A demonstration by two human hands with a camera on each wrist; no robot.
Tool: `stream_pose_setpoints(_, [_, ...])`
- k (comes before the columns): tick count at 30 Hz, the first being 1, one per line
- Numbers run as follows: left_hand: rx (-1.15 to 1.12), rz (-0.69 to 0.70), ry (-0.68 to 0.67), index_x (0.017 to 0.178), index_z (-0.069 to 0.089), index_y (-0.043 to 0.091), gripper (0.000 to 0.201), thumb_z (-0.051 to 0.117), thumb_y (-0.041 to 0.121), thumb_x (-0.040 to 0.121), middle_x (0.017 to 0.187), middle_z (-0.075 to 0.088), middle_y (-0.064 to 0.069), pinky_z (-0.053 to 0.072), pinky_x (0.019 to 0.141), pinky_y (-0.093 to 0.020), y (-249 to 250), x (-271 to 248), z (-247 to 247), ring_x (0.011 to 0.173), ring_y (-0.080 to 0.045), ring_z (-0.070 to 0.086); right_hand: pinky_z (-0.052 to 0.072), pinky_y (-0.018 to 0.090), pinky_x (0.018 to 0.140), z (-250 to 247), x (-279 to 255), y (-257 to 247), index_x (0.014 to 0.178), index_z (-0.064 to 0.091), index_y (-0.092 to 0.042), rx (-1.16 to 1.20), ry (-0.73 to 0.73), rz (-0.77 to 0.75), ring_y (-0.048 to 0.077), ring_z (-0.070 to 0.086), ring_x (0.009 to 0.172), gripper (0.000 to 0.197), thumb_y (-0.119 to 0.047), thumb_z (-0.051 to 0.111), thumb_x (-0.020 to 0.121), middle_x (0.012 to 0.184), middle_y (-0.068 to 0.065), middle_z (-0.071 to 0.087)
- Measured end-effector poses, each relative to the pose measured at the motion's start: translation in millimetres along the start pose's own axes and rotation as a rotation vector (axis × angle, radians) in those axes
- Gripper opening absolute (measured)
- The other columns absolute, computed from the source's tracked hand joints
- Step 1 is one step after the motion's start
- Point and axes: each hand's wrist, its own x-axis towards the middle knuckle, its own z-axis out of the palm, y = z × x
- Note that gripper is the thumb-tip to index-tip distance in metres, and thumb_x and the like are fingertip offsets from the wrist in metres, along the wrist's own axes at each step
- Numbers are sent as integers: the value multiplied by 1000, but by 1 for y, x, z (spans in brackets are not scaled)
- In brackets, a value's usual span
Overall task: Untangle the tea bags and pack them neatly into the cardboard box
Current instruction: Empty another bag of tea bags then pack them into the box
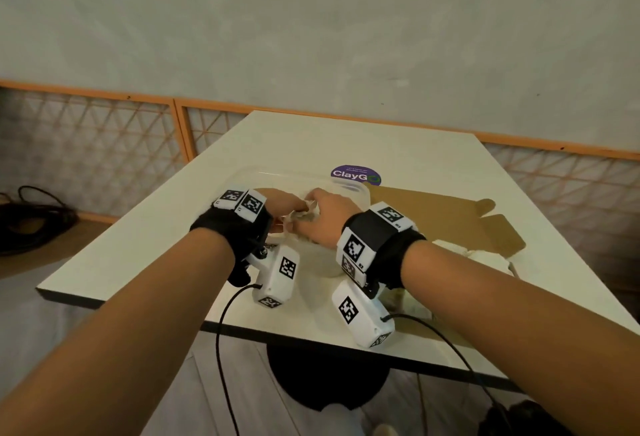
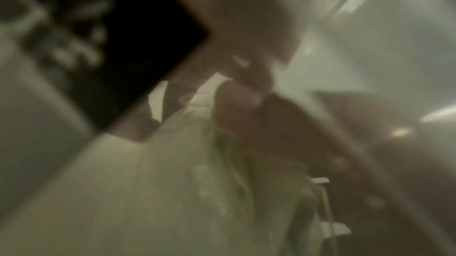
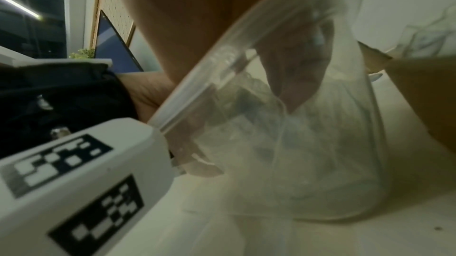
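Note:
A crumpled clump of white tea bags (image 1: 300, 217) hangs between my two hands over a clear plastic container (image 1: 349, 186) at the table's middle. My left hand (image 1: 289, 206) pinches the clump from the left. From the right, my right hand (image 1: 322, 211) curls its fingers onto it. The blurred left wrist view shows fingertips (image 2: 237, 102) pinching a white tea bag (image 2: 187, 158). Through the container wall (image 3: 333, 153) in the right wrist view, my right fingers (image 3: 293, 69) reach down to more tea bags (image 3: 246, 96). The cardboard box (image 1: 436, 217) lies flat and unfolded on the right.
Several loose white tea bags (image 1: 467, 252) lie at the cardboard's near edge. A purple ClayGo sticker (image 1: 356, 175) sits behind the container. The table edge (image 1: 311, 335) runs close under my wrists, with cables hanging over it. An orange lattice fence (image 1: 104, 137) stands behind.

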Motion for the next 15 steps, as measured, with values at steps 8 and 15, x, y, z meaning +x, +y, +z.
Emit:
stream_pose_setpoints(8, [-587,26,-201,95,58,3,31,45,31,100,72,68,-16,53,62,-39,-5,-10,-22,60,-27,67,47,24,61,-18,-2,6,92,51,-19,231,180,-91,25,58,65,12,-20,61,85,99,9,62])
stream_pose_setpoints(15, [-757,80,-235,95,65,6,39,34,28,102,90,71,-12,46,78,-38,-3,-25,-22,80,-24,64,36,22,74,-25,2,0,139,33,-27,-2,97,-220,25,57,105,55,-29,55,89,126,9,54])
